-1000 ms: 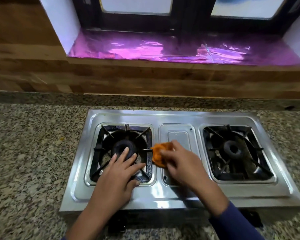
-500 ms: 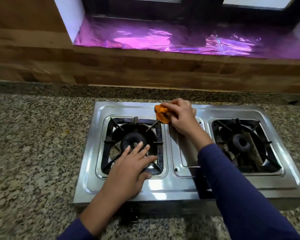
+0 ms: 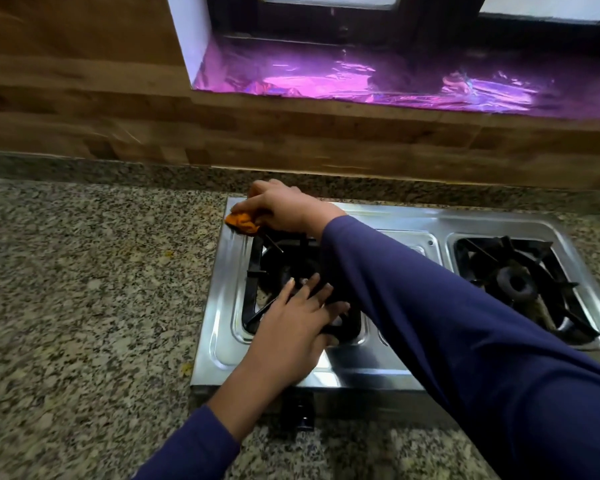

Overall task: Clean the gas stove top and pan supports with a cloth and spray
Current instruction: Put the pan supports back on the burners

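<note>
Cloth: orange, crumpled, pinched under right hand at stove top's far-left corner.
Left hand: flat, fingers spread, gripping nothing, pressed on left pan support.
Right pan support: black, uncovered.
Obstruction: blue sleeve crossed the left burner (mostly hidden).
Surround: speckled granite counter.

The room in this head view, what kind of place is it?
Most likely a home kitchen. A two-burner steel gas stove stands on a speckled granite counter below a window sill, and the right hand wipes it with an orange cloth.
</note>
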`<state>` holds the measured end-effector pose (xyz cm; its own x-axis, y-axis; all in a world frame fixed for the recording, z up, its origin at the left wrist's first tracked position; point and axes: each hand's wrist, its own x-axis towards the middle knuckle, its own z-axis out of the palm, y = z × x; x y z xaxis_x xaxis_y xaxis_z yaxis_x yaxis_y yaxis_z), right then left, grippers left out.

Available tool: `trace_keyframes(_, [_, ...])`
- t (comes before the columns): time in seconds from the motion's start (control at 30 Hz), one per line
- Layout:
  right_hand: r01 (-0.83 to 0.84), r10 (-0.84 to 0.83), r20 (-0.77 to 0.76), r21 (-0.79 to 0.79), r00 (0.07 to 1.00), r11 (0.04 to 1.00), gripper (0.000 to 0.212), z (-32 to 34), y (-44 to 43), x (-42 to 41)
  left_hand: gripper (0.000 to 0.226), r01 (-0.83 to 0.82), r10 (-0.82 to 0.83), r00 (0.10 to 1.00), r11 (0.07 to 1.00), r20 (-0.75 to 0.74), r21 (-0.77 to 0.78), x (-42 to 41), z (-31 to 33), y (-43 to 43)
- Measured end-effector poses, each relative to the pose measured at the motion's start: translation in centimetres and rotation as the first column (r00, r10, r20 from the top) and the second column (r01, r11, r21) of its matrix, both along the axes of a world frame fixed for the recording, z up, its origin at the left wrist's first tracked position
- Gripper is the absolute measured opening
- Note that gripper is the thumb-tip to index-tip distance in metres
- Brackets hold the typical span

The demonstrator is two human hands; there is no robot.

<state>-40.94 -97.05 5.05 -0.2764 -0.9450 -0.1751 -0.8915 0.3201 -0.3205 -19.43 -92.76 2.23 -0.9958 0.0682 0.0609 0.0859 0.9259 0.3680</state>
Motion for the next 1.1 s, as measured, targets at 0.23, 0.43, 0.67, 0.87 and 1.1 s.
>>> trace_keyframes(0.23, [0.341, -0.341, -0.007, -0.009, 0.940, 0.940, 0.050, 0.3, 11.5, -3.1, 0.055, -0.027, 0.027, 1.000, 0.998, -0.009, 0.055, 0.3, 0.0, 0.2])
trace_keyframes(0.43, [0.537, -0.526, -0.189, 0.008, 0.829, 0.844, 0.052, -0.5, 24.6, 2.7, 0.055, -0.038, 0.036, 0.999, 0.996, 0.028, 0.085, 0.2, -0.4, 0.1])
trace_keyframes(0.67, [0.391, -0.400, -0.021, -0.169, 0.916, 0.905, 0.055, -2.1, 30.5, 13.9, 0.053, -0.144, 0.095, 0.982, 0.939, 0.166, 0.313, 0.3, 0.4, 0.7])
trace_keyframes(0.87, [0.438, -0.468, -0.181, -0.180, 0.865, 0.881, 0.040, -2.9, 27.3, 10.6, 0.060, -0.325, 0.192, 0.936, 0.793, 0.295, 0.515, 0.9, 2.3, 0.9])
trace_keyframes(1.1, [0.266, -0.272, -0.015, -0.167, 0.962, 0.950, 0.040, -1.5, 28.2, 11.8, 0.038, -0.549, 0.555, 0.819, 0.689, 0.143, 0.473, 5.6, 2.5, 0.5])
